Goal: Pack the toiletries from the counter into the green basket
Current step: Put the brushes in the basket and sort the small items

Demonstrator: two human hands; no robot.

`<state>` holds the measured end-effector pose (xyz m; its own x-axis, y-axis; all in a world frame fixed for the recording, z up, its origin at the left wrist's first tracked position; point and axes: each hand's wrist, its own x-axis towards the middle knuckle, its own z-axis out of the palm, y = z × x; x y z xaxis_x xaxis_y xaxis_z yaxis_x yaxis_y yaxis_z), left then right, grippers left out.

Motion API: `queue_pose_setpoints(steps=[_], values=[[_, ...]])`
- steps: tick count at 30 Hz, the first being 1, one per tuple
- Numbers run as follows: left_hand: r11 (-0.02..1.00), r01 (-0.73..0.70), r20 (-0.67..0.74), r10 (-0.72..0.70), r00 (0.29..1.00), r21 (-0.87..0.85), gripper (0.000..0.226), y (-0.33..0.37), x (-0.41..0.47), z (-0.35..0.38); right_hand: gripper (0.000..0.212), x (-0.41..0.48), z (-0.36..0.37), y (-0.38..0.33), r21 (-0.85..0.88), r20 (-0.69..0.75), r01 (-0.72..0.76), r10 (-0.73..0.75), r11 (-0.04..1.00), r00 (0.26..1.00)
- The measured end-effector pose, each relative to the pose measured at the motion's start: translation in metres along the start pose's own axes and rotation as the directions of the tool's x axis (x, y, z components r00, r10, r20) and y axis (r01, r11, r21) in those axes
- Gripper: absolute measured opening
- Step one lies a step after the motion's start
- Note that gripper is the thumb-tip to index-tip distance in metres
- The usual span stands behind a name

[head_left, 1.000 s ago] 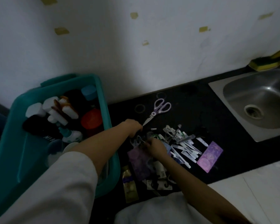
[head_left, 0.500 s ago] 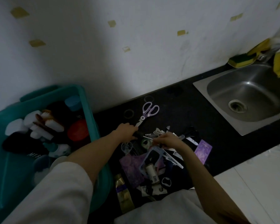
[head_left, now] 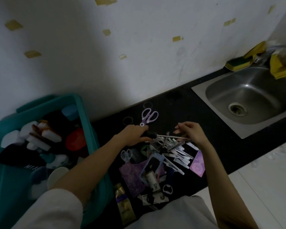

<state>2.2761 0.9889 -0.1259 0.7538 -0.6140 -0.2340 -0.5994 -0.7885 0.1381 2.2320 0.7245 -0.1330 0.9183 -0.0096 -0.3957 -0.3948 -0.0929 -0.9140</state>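
The green basket [head_left: 85, 118] stands at the left on the black counter [head_left: 221, 142], holding brushes, white bottles and a red lid [head_left: 75, 140]. My left hand [head_left: 133, 134] grips the black handle of a long metal-shafted tool [head_left: 167, 136] just above a pile of small toiletries [head_left: 173, 154]. My right hand [head_left: 191, 132] holds the far end of the thin shaft, its fingers loosely curled. Purple scissors [head_left: 149, 116] lie just behind my left hand.
A purple packet [head_left: 197, 164], a clear pouch [head_left: 153, 164] and a gold tube [head_left: 124, 204] lie near the counter's front edge. A steel sink [head_left: 248, 96] is sunk in at the right, with a sponge [head_left: 238, 63] and a yellow cloth [head_left: 279, 68] behind it.
My right hand has risen from the pile and moved right. A black-handled tool now spans between both hands. The view has shifted to the right.
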Motion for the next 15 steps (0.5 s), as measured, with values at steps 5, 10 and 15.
queue_pose_setpoints(steps=[5,10,15], values=[[0.989,0.020,-0.099,-0.035,0.994,-0.149,0.044,-0.001,-0.003,-0.003,0.019,-0.001,-0.003,0.004,0.549,-0.167,0.032,0.072,0.835,0.983],[0.911,0.091,-0.025,-0.110,0.994,-0.403,0.035,0.013,0.001,-0.002,0.021,-0.003,0.015,-0.006,0.894,-0.118,0.094,0.027,0.439,0.993],[0.715,0.135,0.006,-0.181,0.984,-0.686,0.045,0.036,0.010,0.000,0.022,-0.012,0.044,-0.022,0.807,-0.091,0.098,-0.040,0.582,0.995]])
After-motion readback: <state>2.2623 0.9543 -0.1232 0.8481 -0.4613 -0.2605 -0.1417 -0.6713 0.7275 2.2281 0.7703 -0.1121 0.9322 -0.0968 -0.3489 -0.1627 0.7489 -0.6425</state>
